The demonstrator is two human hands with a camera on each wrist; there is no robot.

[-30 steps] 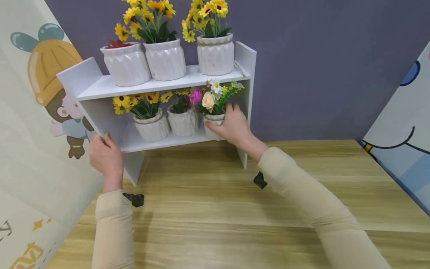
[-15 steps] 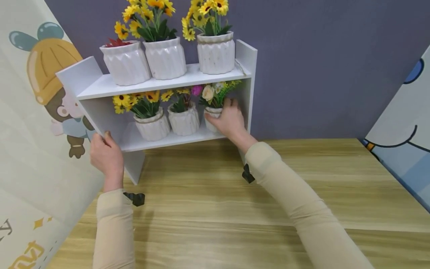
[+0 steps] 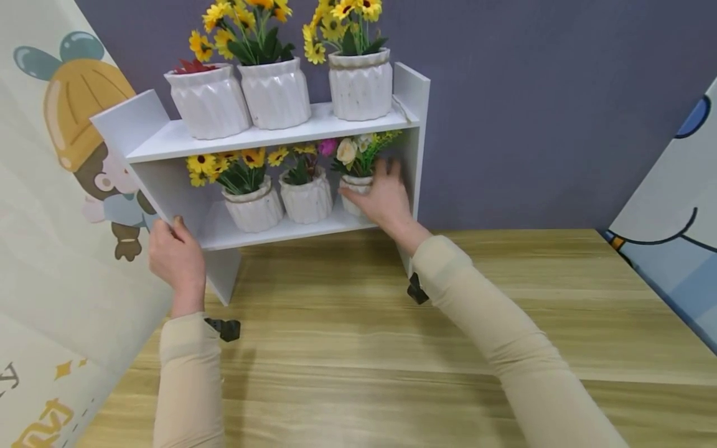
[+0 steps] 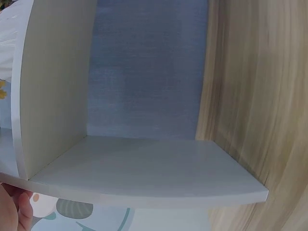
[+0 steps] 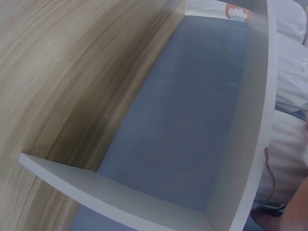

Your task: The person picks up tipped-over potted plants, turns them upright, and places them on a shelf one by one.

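My left hand [image 3: 177,256] grips the front edge of the left side panel of a white two-tier shelf [image 3: 280,235]; in the left wrist view its fingers [image 4: 24,211] show at the panel's edge. On the lower tier, at the right end, stands a white ribbed flower pot [image 3: 354,202] with a cream rose, a purple bloom and green sprigs. My right hand [image 3: 386,198] spans this pot, thumb across its front and fingers curved at its right side near the leaves. In the right wrist view the pot [image 5: 284,175] shows a string band, and the hand is mostly cut off.
Two more flower pots [image 3: 254,208] with yellow flowers share the lower tier. Three larger white pots [image 3: 274,96] stand on the upper tier. Behind is a grey-purple wall [image 3: 532,124]; a wood-grain table [image 3: 336,342] lies below. A cartoon panel [image 3: 67,218] borders the left.
My right hand has pushed the rose pot back and slightly left, under the upper tier. Its fingers have since lifted and spread a little. My left hand has stayed on the side panel.
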